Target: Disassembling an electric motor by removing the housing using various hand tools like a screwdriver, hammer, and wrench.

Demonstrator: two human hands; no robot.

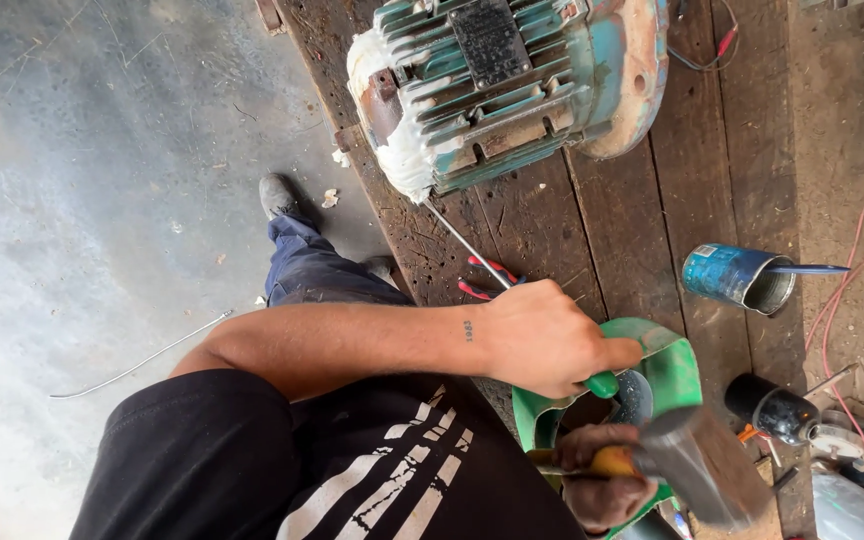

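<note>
Steel screwdriver (497, 268) gripped, left hand (542, 340); right hand (602, 480) grips hammer (697, 465); motor (502, 85)

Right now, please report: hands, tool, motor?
Left hand grips screwdriver, tip at motor end. Right hand holds hammer. Pliers beside shaft.

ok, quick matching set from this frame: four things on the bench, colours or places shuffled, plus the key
Things:
1. electric motor
2. screwdriver
3. hammer
4. tin can

Places or states:
A. lying on its side on the planks, a stick poking out
B. in the right hand, yellow handle
C. far end of the bench, teal ribbed housing
D. in the left hand, tip at the motor's white end

Pairs: 1-C, 2-D, 3-B, 4-A
</note>
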